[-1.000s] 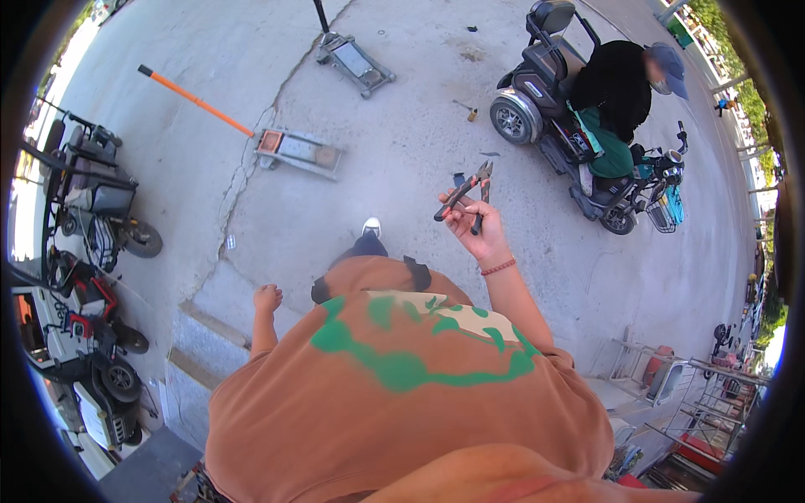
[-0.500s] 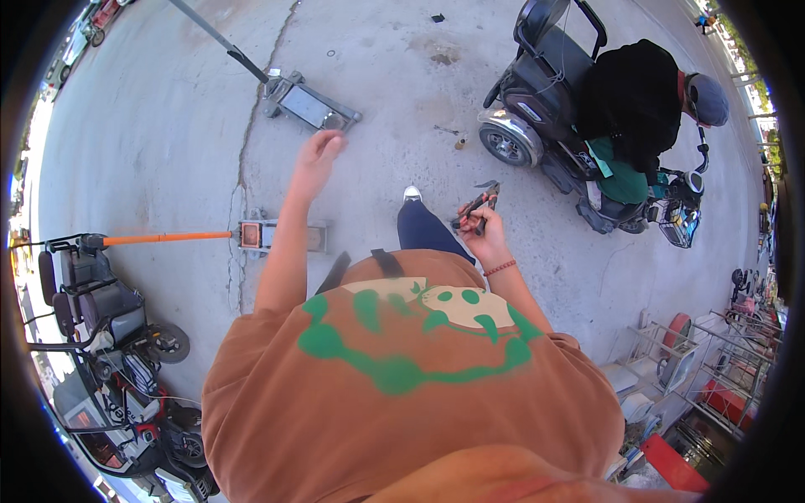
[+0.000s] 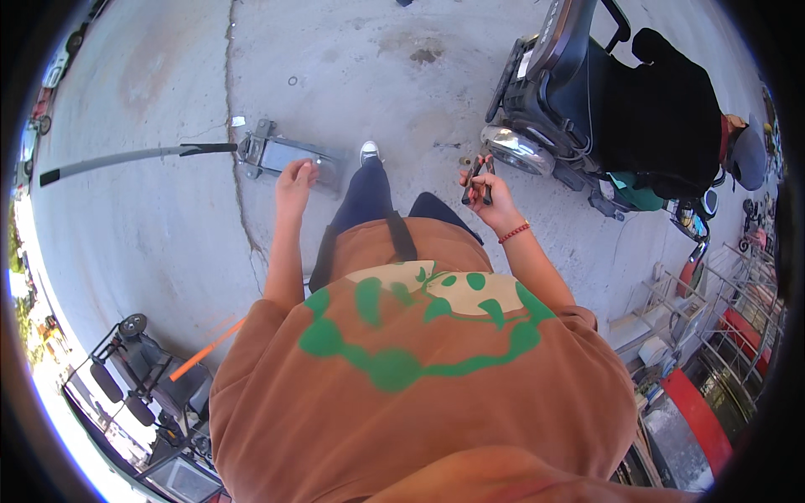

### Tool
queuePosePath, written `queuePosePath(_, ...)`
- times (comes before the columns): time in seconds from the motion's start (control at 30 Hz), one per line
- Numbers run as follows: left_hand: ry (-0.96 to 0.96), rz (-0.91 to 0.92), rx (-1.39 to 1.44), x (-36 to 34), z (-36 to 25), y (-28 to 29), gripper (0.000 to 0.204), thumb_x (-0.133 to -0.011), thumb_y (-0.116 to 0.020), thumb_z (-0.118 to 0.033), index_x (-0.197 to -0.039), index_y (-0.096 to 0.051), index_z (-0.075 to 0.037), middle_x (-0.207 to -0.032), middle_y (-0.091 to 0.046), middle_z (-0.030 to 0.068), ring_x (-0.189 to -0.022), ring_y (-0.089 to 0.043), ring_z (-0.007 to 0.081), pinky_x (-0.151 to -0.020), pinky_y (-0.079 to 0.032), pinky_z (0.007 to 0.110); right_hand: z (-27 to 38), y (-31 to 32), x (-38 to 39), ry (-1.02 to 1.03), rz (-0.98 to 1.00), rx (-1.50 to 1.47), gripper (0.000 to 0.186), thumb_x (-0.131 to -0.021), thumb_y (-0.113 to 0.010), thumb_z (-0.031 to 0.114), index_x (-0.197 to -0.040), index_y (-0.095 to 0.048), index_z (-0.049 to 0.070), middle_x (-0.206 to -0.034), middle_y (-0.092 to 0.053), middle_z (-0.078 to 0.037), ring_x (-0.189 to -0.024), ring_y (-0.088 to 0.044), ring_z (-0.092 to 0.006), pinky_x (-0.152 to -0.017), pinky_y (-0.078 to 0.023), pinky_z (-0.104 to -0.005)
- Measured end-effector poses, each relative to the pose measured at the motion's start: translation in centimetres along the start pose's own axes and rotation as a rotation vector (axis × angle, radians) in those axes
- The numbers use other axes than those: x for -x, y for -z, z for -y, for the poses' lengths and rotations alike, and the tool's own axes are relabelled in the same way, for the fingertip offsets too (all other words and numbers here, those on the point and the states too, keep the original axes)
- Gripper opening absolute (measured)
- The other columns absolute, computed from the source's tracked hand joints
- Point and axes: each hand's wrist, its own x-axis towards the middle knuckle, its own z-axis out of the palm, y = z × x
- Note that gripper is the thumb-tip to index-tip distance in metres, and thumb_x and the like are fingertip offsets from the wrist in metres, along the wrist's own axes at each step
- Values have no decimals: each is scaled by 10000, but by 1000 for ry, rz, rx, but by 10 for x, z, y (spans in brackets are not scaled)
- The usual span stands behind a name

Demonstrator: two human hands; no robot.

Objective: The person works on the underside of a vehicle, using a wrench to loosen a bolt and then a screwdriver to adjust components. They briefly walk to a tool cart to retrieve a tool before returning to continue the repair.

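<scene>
Your right hand (image 3: 496, 201) is closed round the pliers (image 3: 475, 172), out ahead of you, left of the scooter (image 3: 545, 75); your left hand (image 3: 293, 180), half-curled, looks empty before the floor jack (image 3: 281, 157).

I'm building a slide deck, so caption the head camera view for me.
Pliers in the right hand, the left hand overlapping a floor jack in view, a scooter at upper right.

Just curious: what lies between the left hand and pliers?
Head view: part of a jack, a dark trouser leg and floor lie between left hand and pliers.
</scene>
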Motion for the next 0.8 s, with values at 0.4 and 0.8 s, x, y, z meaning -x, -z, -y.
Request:
queuePosePath(0.4,-261,561,-375,-284,-272,-188,264,-971,-531,-186,-1121,-616,14,-1020,-680,109,-955,-650,161,-849,-513,286,103,-60,-135,132,-71,-365,332,-820,-464,76,-1071,-562,-117,-1024,-637,-199,-826,-645,-247,-767,-543,-314)
queuePosePath(0.8,-420,1447,-951,-374,-321,-430,245,-961,-566,-168,-1113,-609,19,-983,-676,66,-923,-625,110,-839,-487,261,173,-121,-230,378,-541,-930,120,-823,-540,102,-917,-556,29,-743,-602,-61,-552,-532,-106,-492,-441,-214)
